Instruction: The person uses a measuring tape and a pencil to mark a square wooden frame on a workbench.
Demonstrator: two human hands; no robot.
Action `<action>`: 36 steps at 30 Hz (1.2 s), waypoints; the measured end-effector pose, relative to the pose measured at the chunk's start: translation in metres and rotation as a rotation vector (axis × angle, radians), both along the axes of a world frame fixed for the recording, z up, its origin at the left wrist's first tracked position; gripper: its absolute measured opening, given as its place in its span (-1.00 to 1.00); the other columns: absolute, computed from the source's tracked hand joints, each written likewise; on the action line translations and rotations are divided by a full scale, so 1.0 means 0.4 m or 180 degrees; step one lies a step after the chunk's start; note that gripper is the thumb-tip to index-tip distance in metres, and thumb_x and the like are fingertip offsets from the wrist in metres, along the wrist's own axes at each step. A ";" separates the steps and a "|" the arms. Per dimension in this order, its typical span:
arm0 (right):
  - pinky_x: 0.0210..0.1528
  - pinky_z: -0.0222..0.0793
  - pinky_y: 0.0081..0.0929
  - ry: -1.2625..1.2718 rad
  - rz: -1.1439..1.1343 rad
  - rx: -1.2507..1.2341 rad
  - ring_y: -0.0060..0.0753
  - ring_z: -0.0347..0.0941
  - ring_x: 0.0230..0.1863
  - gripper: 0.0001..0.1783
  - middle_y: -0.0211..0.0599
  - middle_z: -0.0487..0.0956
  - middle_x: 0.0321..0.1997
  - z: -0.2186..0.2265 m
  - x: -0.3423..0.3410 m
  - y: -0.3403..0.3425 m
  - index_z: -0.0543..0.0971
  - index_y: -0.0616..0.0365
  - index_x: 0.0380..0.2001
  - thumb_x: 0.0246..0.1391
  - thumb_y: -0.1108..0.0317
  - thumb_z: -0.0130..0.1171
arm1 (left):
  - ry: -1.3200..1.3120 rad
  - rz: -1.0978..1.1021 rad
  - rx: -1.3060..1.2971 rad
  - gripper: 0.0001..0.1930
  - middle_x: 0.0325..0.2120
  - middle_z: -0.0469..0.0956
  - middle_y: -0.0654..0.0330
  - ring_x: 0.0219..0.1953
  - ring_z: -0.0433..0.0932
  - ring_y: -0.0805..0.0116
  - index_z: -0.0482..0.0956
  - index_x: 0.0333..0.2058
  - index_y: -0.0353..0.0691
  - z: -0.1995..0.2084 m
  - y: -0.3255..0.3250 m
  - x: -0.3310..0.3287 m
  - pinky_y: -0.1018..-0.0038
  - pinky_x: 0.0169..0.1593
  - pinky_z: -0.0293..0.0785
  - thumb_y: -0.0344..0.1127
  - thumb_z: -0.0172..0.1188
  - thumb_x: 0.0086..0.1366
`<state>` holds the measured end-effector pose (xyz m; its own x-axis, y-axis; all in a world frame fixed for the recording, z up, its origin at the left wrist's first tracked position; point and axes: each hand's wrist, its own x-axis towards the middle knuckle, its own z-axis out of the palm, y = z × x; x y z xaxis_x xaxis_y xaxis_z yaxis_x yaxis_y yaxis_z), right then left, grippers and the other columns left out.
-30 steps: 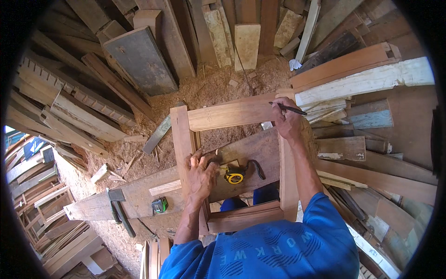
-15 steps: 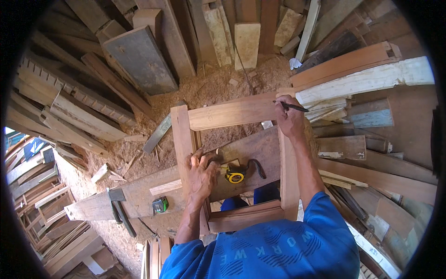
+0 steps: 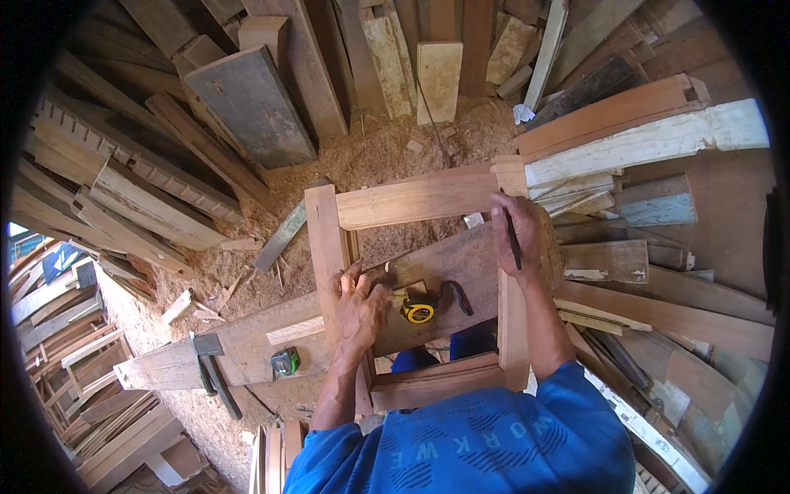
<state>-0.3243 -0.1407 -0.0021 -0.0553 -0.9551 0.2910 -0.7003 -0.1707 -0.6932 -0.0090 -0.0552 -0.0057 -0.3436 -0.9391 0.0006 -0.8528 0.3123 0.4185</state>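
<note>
A rectangular wooden frame (image 3: 415, 202) lies across a long plank (image 3: 239, 346) in front of me. My left hand (image 3: 360, 309) is closed over the frame's left upright, its fingers bent. At the upper right corner, my right hand (image 3: 520, 239) grips a dark pencil (image 3: 512, 235), which slants between thumb and fingers; its upper end is by the corner joint. A yellow and black tape measure (image 3: 418, 310) sits on the plank within the frame's opening. Next to it is a curved black object (image 3: 456, 298), its kind unclear.
A green and black tape measure (image 3: 285, 362) and a dark-handled tool (image 3: 216, 370) are on the plank to the left. Wood shavings (image 3: 362, 148) cover the ground. Boards (image 3: 251, 107) are stacked at the far side, and more timber (image 3: 650, 140) is piled at the right.
My right hand has shifted slightly down and right, uncovering the frame's upper right corner. The pencil has swung from nearly level to steep. My left hand stays in place.
</note>
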 end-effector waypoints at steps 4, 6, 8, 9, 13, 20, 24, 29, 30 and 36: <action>-0.06 0.41 -0.14 -0.0970 0.0365 0.0914 -0.05 0.52 -0.17 -0.75 -0.10 0.61 -0.26 -0.033 0.025 0.042 0.62 0.17 -0.05 0.28 0.30 0.17 | 0.0064 -0.0008 0.0112 -0.79 0.05 0.59 0.21 0.28 0.35 -0.08 0.70 -0.23 -0.09 -0.021 0.010 0.010 -0.07 0.30 0.17 -0.30 0.36 0.12; 0.00 0.41 -0.09 -0.0644 0.0997 0.1307 0.00 0.52 -0.09 -0.65 -0.08 0.60 -0.19 -0.016 0.070 0.094 0.58 0.15 0.03 0.24 0.23 0.24 | 0.0131 0.0027 0.0206 -0.75 0.07 0.56 0.21 0.31 0.32 -0.08 0.68 -0.17 -0.07 -0.030 0.014 0.012 -0.09 0.32 0.13 -0.31 0.32 0.13; 0.07 0.41 -0.02 0.0253 0.1461 0.1219 0.07 0.50 0.00 -0.46 -0.01 0.57 -0.07 0.021 0.150 0.160 0.51 0.13 0.15 0.17 0.13 0.32 | 0.0150 0.0051 0.0257 -0.74 0.07 0.57 0.20 0.31 0.33 -0.06 0.69 -0.15 -0.05 -0.019 0.013 0.011 -0.09 0.33 0.13 -0.32 0.31 0.13; 0.11 0.41 0.01 0.0319 0.1567 0.1333 0.11 0.48 0.05 -0.35 0.02 0.54 0.00 -0.003 0.179 0.199 0.46 0.12 0.21 0.12 0.08 0.37 | 0.0123 0.0066 0.0253 -0.74 0.07 0.57 0.20 0.31 0.33 -0.06 0.69 -0.15 -0.05 -0.006 0.009 0.010 -0.09 0.33 0.13 -0.32 0.31 0.13; 0.14 0.35 0.10 0.0550 0.1753 0.1684 0.20 0.34 0.15 -0.12 0.08 0.39 0.18 -0.033 0.267 0.282 0.34 0.16 0.32 0.00 0.05 0.46 | -0.0188 -0.0068 0.0223 -0.76 0.09 0.56 0.22 0.32 0.31 -0.03 0.69 -0.16 -0.06 0.010 0.005 0.006 -0.07 0.35 0.12 -0.29 0.32 0.17; 0.02 0.27 0.07 0.0799 0.1500 0.1584 0.17 0.34 0.04 -0.29 0.03 0.36 0.02 -0.069 0.297 0.296 0.43 0.22 0.12 -0.11 0.22 0.45 | -0.0043 -0.0002 0.0140 -0.81 0.08 0.56 0.24 0.29 0.32 -0.04 0.68 -0.20 -0.07 -0.004 0.009 0.008 -0.07 0.33 0.13 -0.28 0.32 0.19; 0.06 0.28 0.08 0.0819 0.1577 0.1668 0.18 0.33 0.02 -0.28 0.07 0.38 0.01 -0.060 0.293 0.287 0.45 0.22 0.12 -0.08 0.10 0.44 | -0.0042 0.0026 -0.0046 -0.82 0.02 0.61 0.27 0.25 0.37 -0.01 0.70 -0.27 -0.09 -0.007 0.007 0.005 -0.03 0.29 0.16 -0.24 0.38 0.15; 0.12 0.29 0.04 0.0782 0.1594 0.1567 0.17 0.35 0.07 -0.25 0.11 0.39 0.11 -0.043 0.260 0.264 0.40 0.24 0.19 0.01 0.07 0.41 | 0.0030 -0.0017 0.0048 -0.82 0.05 0.58 0.22 0.27 0.35 -0.04 0.68 -0.20 -0.06 -0.003 0.008 0.005 -0.04 0.31 0.15 -0.28 0.31 0.21; 0.15 0.29 0.01 0.0352 0.1411 0.1715 0.14 0.36 0.08 -0.24 0.12 0.39 0.11 -0.039 0.243 0.242 0.37 0.25 0.21 0.07 0.06 0.39 | 0.0008 0.0007 0.0050 -0.82 0.05 0.58 0.22 0.27 0.34 -0.04 0.68 -0.20 -0.05 -0.005 0.009 0.002 -0.05 0.31 0.15 -0.28 0.31 0.21; 0.14 0.35 -0.27 -0.0306 0.0390 0.0084 -0.26 0.44 0.01 -0.55 -0.05 0.52 -0.08 -0.022 0.058 0.057 0.40 0.30 0.15 0.36 0.21 0.09 | -0.0080 0.0020 0.0000 -0.80 0.05 0.59 0.25 0.28 0.35 -0.02 0.70 -0.21 -0.07 0.006 0.004 -0.003 -0.04 0.31 0.15 -0.26 0.36 0.16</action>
<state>-0.3011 -0.1180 -0.0111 0.0357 -0.9636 0.2648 -0.6055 -0.2317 -0.7614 -0.0104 -0.0534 -0.0034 -0.3377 -0.9412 -0.0080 -0.8650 0.3070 0.3968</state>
